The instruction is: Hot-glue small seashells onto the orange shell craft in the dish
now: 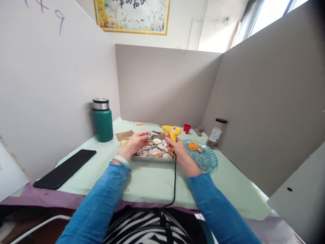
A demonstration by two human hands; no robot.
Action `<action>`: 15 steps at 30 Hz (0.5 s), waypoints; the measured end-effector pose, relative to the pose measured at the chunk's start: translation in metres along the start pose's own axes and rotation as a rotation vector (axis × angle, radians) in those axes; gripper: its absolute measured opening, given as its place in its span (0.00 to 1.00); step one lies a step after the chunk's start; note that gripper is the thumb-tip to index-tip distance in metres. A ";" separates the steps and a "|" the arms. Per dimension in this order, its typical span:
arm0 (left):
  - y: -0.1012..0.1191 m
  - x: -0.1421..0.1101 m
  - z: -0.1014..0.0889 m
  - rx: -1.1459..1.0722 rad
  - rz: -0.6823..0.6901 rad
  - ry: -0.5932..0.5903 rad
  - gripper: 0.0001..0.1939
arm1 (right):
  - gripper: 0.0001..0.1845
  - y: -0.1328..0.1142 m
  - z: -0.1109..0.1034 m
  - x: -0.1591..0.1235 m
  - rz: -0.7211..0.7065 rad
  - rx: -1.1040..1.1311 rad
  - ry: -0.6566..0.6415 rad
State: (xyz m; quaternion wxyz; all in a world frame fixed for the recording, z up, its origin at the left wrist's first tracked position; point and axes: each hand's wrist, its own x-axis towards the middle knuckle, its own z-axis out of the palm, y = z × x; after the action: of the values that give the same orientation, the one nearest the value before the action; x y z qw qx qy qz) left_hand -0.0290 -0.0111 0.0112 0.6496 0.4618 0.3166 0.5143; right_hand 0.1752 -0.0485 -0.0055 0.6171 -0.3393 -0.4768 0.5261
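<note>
My right hand [179, 149] is wrapped round the grip of a yellow hot glue gun [173, 130], its nozzle pointing left. A black cord [175, 183] runs from the grip down toward my lap. My left hand [138, 143], with a pale bangle at the wrist, pinches a small spiral shell [150, 136] near the nozzle; a gap shows between shell and gun. Below both hands lies a metal tray [154, 159] filled with assorted seashells [161, 146]. Part of the tray is hidden by my hands.
Right of the tray is a blue scalloped plate [208, 162] bearing an orange piece [193, 146]; a black-lidded jar [216, 133] stands beyond. A red cup [187, 128] and pliers [159, 132] lie behind. At left are a green bottle [103, 123] and black mat [65, 169]. Partitions surround the table.
</note>
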 end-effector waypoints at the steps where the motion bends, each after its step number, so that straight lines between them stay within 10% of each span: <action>1: -0.001 0.000 0.001 -0.018 -0.038 -0.020 0.12 | 0.24 0.000 0.000 0.000 0.003 -0.003 0.002; 6: -0.007 -0.001 0.007 0.107 -0.055 -0.114 0.11 | 0.23 -0.001 0.002 -0.002 0.003 -0.010 -0.010; 15: -0.012 0.004 0.012 1.240 0.216 0.063 0.12 | 0.24 -0.005 0.003 -0.003 0.017 -0.012 -0.007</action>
State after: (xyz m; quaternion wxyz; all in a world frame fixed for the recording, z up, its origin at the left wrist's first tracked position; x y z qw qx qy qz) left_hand -0.0125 -0.0116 0.0051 0.1957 0.7665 0.5267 0.3110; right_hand 0.1737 -0.0530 -0.0010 0.6090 -0.3451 -0.4792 0.5295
